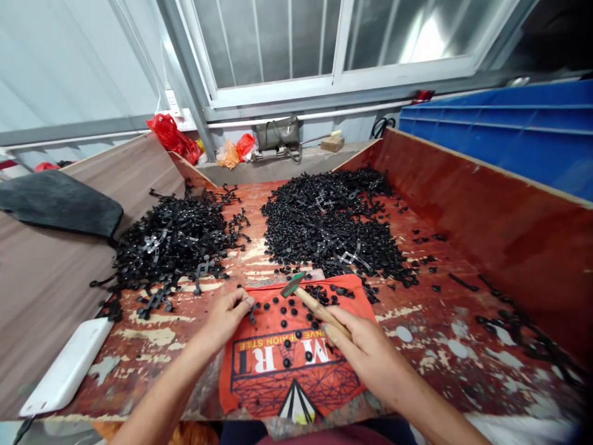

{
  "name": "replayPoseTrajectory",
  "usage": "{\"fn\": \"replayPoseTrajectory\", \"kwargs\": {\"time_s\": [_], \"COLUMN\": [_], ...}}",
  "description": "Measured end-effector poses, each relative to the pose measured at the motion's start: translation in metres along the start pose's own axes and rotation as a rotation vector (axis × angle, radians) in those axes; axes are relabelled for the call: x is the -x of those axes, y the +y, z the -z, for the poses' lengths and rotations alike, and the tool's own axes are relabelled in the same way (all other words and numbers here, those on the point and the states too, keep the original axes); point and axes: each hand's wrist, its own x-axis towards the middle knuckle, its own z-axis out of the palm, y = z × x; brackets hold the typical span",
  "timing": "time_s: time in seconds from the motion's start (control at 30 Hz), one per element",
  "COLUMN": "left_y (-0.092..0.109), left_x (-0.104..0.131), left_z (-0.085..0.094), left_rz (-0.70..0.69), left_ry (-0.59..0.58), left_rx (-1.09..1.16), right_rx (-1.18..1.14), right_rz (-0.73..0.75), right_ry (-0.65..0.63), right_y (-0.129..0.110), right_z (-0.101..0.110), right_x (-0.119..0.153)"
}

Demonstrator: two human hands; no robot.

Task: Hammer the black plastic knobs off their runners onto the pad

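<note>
My right hand (pixel 345 330) is wrapped round the wooden handle of a small hammer (pixel 319 309), whose green head (pixel 293 284) hangs over the top part of a red printed cloth (pixel 296 395). At the cloth's upper left corner, my left hand (pixel 234 312) pinches a small black part (pixel 252 316) between thumb and fingers. Several round black pieces (pixel 287 343) lie scattered on the cloth between my hands. A small cluster of black parts (pixel 317 293) sits just beyond the hammer.
Behind the cloth rises a large heap of black parts (pixel 328 216); another heap (pixel 171 235) is at the left. Wooden boards (pixel 491 241) wall the red table (pixel 160 364). A white device (pixel 67 368) lies at the left edge, below a dark padded panel (pixel 60 201).
</note>
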Motion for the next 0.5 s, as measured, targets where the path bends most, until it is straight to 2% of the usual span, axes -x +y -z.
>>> {"fn": "replayPoseTrajectory", "kwargs": {"time_s": [0.1,0.2,0.5], "left_y": [-0.008,-0.008,-0.008], "left_x": [-0.008,-0.011,-0.011], "left_z": [-0.011,-0.018,-0.02], "left_rz": [-0.008,-0.004,0.003], "left_ry": [-0.012,0.009,0.06], "left_rx": [-0.104,-0.175,-0.248], "right_rx": [0.024,0.033,0.07], "right_rz": [-0.006,-0.002,0.037], "right_ry": [-0.016,-0.026,-0.027], "right_y": [0.003,0.002,-0.001], "right_z": [0.004,0.005,0.002], "right_x": [0.008,0.01,0.003]}}
